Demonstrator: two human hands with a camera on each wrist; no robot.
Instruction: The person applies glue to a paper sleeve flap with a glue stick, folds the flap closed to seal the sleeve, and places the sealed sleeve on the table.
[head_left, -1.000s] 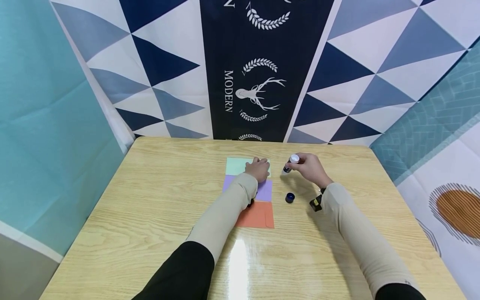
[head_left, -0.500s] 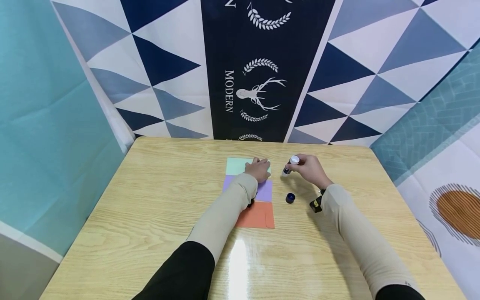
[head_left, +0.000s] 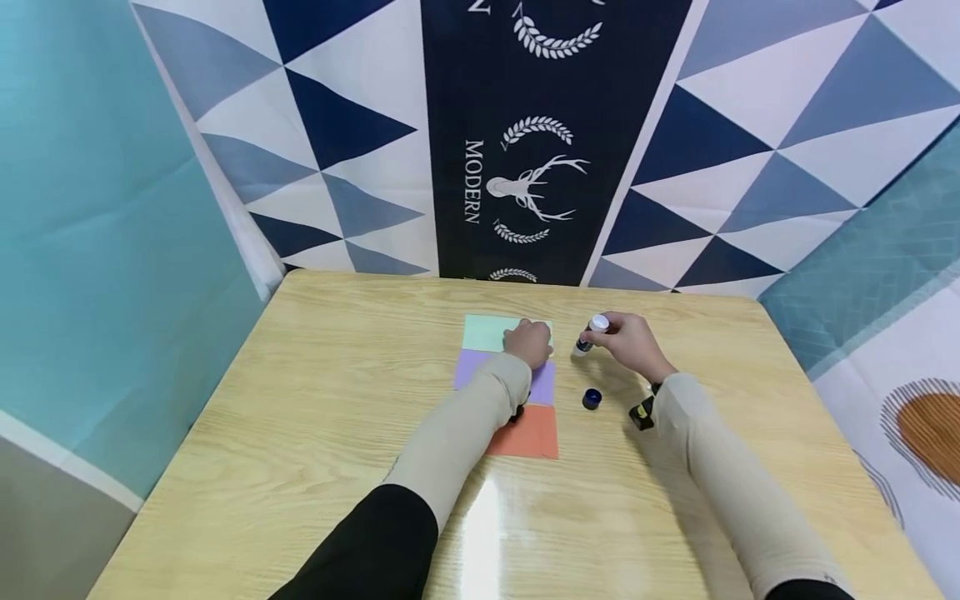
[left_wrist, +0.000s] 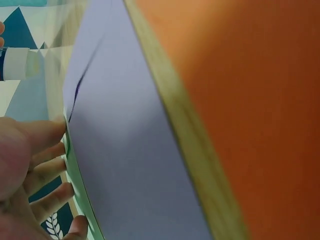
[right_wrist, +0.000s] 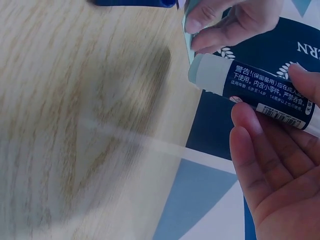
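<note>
My right hand (head_left: 632, 343) grips a glue stick (right_wrist: 267, 92) by its dark blue label, its white, uncapped end tilted down close over the table. My left hand (head_left: 528, 342) rests its fingertips at the light green envelope (head_left: 482, 332), several fingers along the edge in the left wrist view. Nearer me, a purple envelope (left_wrist: 120, 130) lies between the green one and an orange-red envelope (head_left: 536, 437), partly covered by my left forearm. The dark blue cap (head_left: 592, 399) stands right of the envelopes. The glue stick's tip is beside the green envelope's right edge.
A small black object with a yellow mark (head_left: 642, 412) shows by my right wrist. The wooden table (head_left: 315, 400) ends at a back edge against a patterned cloth (head_left: 532, 192). Teal cloth (head_left: 97, 208) hangs at the left.
The head view has shifted slightly, so everything sits further right. My left hand's fingers look drawn in rather than spread over the green envelope. The right hand keeps its hold on the glue stick.
</note>
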